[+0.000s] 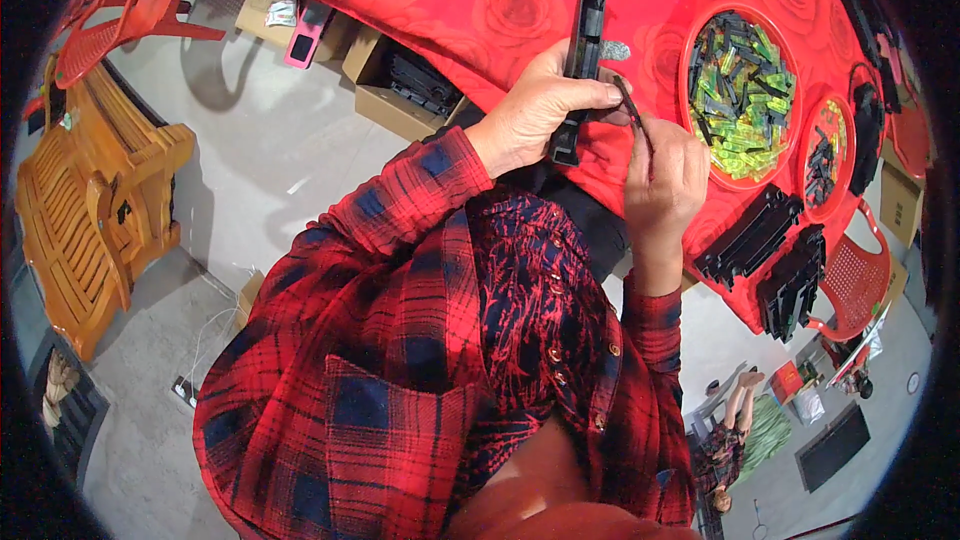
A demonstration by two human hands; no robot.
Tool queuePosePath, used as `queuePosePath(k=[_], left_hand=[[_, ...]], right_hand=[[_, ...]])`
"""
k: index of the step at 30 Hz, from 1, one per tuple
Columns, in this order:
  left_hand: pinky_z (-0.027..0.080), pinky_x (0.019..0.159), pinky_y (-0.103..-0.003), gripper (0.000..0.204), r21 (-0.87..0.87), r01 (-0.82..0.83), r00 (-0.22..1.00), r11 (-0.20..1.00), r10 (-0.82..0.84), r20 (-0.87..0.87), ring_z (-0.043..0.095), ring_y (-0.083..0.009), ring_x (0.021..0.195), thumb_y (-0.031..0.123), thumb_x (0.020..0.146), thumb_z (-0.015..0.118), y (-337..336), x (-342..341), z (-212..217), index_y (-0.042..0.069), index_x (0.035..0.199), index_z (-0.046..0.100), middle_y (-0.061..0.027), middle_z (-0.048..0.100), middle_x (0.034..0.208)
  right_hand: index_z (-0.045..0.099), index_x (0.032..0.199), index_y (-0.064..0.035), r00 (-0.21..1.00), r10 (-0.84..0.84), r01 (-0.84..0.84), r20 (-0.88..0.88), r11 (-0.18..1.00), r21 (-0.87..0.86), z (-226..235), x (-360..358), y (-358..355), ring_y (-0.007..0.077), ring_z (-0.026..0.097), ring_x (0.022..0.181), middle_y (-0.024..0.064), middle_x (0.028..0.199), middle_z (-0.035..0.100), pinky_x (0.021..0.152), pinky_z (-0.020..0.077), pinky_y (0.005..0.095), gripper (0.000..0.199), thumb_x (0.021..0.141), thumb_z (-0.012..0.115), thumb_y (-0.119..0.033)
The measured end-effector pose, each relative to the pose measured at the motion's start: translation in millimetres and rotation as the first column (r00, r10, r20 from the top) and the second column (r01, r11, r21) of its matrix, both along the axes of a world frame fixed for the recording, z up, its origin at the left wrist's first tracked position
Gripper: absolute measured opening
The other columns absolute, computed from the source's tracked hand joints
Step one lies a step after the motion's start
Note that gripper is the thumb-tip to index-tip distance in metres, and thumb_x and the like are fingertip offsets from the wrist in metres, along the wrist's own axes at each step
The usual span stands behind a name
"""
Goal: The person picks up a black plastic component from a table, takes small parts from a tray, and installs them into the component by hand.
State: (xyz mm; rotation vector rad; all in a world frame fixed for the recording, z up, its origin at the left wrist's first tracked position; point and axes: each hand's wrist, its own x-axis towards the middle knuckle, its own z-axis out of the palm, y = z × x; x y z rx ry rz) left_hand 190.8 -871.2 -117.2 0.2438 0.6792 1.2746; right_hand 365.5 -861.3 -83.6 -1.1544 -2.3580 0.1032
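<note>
My left hand (535, 110) is closed around a long black plastic channel-shaped part (590, 25), held upright above the red tablecloth. Close beside it, my right hand (668, 175) pinches a thin dark strip (629, 100), whose upper end lies near my left thumb. Whether the strip touches the black part I cannot tell. To the right, a round red tray (685, 80) holds many small yellow-green and black pieces. A smaller red tray (808, 140) beyond it holds small black and orange pieces.
Black long parts (750, 232) lie at the table's right edge, with more (792, 282) beside them. A cardboard box (395, 120) of black parts stands left below the table. A wooden chair (80, 220) is at left, a red chair (862, 280) at right. Another person (722, 450) is lower right.
</note>
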Motion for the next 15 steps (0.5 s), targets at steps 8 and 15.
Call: queuePosePath(k=[8, 15], left_hand=[[0.054, 0.083, -0.026, 0.045, 0.008, 0.028, 0.999, 1.0, -0.027, -0.04, 0.066, -0.0138, 0.089, 0.002, 0.087, 0.068, -0.8, 0.0, 1.9, 0.001, 0.13, 0.054, -0.0059, 0.067, 0.1], [0.051, 0.086, -0.025, 0.047, 0.021, 0.064, 0.996, 0.998, -0.063, -0.064, 0.064, -0.0117, 0.092, 0.004, 0.087, 0.069, -1.8, -0.3, 5.0, 0.002, 0.132, 0.056, -0.0051, 0.068, 0.101]], right_hand=[[0.064, 0.104, -0.0081, 0.999, 0.037, -0.037, 0.015, 0.999, 0.033, -4.7, 1.6, -1.7, 0.025, 0.06, 0.087, 0.007, 0.097, 0.063, 0.077, 0.0466, 0.0393, 0.03, 0.076, 0.074, -0.004], [0.064, 0.099, -0.0056, 0.997, 0.004, -0.006, -0.075, 1.0, -0.019, -3.0, -4.2, -2.8, 0.0249, 0.06, 0.079, 0.0081, 0.088, 0.063, 0.073, 0.048, 0.0385, 0.024, 0.078, 0.073, -0.002]])
